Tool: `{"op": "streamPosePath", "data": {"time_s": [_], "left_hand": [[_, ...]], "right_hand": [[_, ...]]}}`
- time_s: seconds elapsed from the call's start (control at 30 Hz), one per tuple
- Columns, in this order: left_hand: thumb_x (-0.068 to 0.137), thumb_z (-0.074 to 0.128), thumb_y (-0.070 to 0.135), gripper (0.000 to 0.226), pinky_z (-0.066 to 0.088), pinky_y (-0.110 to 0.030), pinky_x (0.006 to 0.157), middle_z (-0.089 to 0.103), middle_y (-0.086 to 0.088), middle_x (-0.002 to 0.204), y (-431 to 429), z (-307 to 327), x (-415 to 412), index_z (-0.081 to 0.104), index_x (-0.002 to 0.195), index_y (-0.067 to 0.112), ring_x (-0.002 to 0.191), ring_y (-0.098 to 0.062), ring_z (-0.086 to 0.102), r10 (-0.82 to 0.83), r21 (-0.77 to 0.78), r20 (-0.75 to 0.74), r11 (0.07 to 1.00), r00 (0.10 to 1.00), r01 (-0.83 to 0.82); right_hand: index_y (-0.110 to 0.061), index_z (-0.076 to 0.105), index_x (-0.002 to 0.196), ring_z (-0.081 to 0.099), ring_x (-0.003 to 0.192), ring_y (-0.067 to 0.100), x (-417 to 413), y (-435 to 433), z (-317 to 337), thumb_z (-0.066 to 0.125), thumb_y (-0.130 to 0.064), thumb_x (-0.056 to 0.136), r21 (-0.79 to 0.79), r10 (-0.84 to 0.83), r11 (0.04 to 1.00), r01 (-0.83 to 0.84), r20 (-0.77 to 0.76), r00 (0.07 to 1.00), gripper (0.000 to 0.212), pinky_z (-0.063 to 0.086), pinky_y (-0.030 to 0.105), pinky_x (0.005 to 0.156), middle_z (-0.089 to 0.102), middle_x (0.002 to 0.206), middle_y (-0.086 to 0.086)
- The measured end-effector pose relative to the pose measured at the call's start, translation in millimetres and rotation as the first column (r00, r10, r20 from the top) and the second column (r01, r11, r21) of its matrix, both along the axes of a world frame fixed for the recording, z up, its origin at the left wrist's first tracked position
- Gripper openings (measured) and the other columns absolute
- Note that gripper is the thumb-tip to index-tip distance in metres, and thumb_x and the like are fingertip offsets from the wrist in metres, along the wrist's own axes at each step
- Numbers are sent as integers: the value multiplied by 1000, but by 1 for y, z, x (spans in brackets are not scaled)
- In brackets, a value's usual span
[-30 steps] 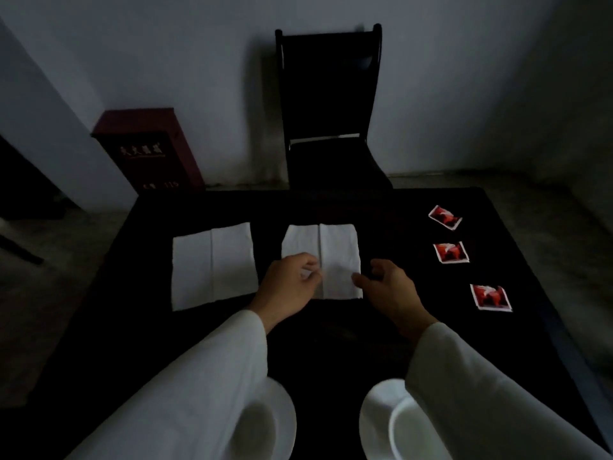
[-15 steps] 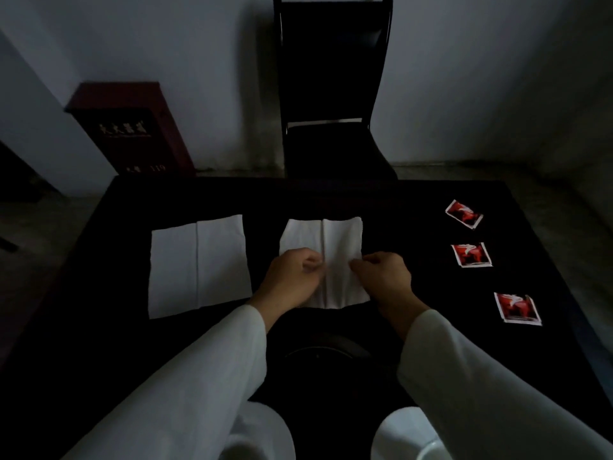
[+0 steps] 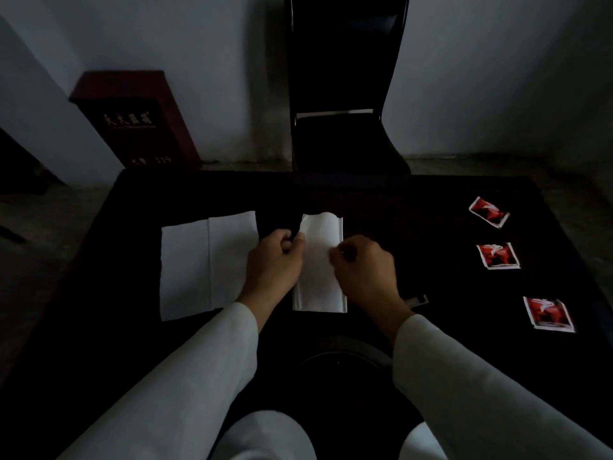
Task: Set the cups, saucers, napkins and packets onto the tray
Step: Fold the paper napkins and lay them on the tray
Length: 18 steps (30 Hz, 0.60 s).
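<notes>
A white napkin (image 3: pixel 320 260) lies in the middle of the black table (image 3: pixel 414 210), folded into a narrow strip. My left hand (image 3: pixel 277 260) pinches its left edge and my right hand (image 3: pixel 363 270) pinches its right edge. A second white napkin (image 3: pixel 202 263) lies flat and unfolded to the left. Three red packets lie in a column on the right: the far one (image 3: pixel 489 212), the middle one (image 3: pixel 498 256) and the near one (image 3: pixel 549 314). Two white saucers (image 3: pixel 265 436) (image 3: pixel 414 439) show at the bottom edge, partly hidden by my sleeves. A dark round tray (image 3: pixel 341 360) sits just in front of me.
A black chair (image 3: pixel 345 94) stands behind the table's far edge. A dark red cabinet (image 3: pixel 132 117) stands on the floor at the back left. The room is dim.
Both hands have folded the middle napkin in half, so it is now narrower. The view has tilted up, and the saucers sit lower in frame.
</notes>
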<state>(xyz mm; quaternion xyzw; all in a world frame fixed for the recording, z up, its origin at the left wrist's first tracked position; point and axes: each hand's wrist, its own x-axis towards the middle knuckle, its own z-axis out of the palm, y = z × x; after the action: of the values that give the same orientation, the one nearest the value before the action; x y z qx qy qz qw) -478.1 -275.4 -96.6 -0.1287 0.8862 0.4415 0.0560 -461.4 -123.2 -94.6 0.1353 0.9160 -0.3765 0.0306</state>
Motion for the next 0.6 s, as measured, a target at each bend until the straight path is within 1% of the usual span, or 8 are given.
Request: {"op": "streamPosePath", "data": {"time_s": [0.07, 0.17, 0.23, 0.3, 0.37, 0.47, 0.53, 0.6], "left_hand": [[97, 56, 44, 44, 38, -21, 86, 68, 1, 120, -2, -1, 0, 60, 134, 20, 114, -19, 62, -16, -34, -10, 999, 1000, 15], [97, 58, 39, 44, 38, -22, 86, 67, -2, 127, -3, -3, 1, 59, 136, 19, 118, -21, 61, -48, -52, -36, 998, 998, 46], [97, 60, 36, 41, 38, -22, 83, 68, -2, 124, -3, -1, 2, 61, 133, 18, 115, -21, 62, -72, -69, -52, 995, 996, 68], [96, 61, 32, 34, 38, -22, 79, 70, -1, 117, -3, 2, 5, 64, 127, 17, 106, -18, 63, -84, -76, -71, 994, 994, 78], [96, 62, 30, 30, 38, -19, 75, 70, 1, 115, -4, 5, 9, 66, 123, 17, 96, -8, 58, -89, -75, -76, 994, 993, 83], [96, 63, 29, 27, 33, -7, 67, 68, 3, 115, -8, 11, 13, 67, 121, 18, 95, -3, 52, -125, -72, -67, 990, 990, 120], [95, 64, 29, 26, 37, -9, 73, 69, 3, 115, -11, 18, 14, 68, 119, 20, 97, -3, 54, -124, -58, -59, 991, 991, 120], [95, 65, 30, 27, 45, -19, 82, 69, 5, 116, -12, 29, 16, 68, 120, 22, 99, -5, 57, -102, -28, -38, 995, 994, 101]], "right_hand": [[-13, 67, 112, 66, 82, 21, -4, 9, -5, 67, -37, 92, 106, -100, 990, 94, 50, 994, 31, 54, 33, 73, 69, 91, 2], [-10, 70, 96, 56, 61, 12, -10, 11, -10, 72, -41, 87, 88, -133, 989, 120, 168, 977, 32, 46, 28, 62, 63, 72, -2], [-11, 72, 91, 68, 73, 21, -13, 4, -13, 73, -40, 84, 39, -117, 993, 111, 240, 964, 30, 57, 32, 67, 71, 83, 5], [-12, 72, 94, 69, 82, 26, -14, -5, -14, 71, -35, 82, 5, -116, 993, 119, 263, 958, 26, 58, 33, 68, 72, 92, 8], [-16, 69, 84, 64, 72, 20, -13, -10, -15, 71, -31, 81, -49, -154, 984, 171, 242, 958, 15, 51, 27, 60, 71, 88, 6], [-24, 60, 66, 65, 73, 18, -8, -11, -13, 78, -32, 80, -133, -191, 966, 223, 219, 957, 23, 56, 31, 69, 66, 74, -4], [-26, 64, 71, 69, 82, 19, -2, -9, -5, 83, -35, 77, -198, -195, 950, 239, 218, 956, 22, 60, 35, 77, 67, 77, -5], [-28, 63, 72, 72, 86, 22, 6, -6, 7, 86, -36, 75, -267, -171, 938, 219, 191, 966, 25, 62, 42, 81, 71, 85, -3]]}}
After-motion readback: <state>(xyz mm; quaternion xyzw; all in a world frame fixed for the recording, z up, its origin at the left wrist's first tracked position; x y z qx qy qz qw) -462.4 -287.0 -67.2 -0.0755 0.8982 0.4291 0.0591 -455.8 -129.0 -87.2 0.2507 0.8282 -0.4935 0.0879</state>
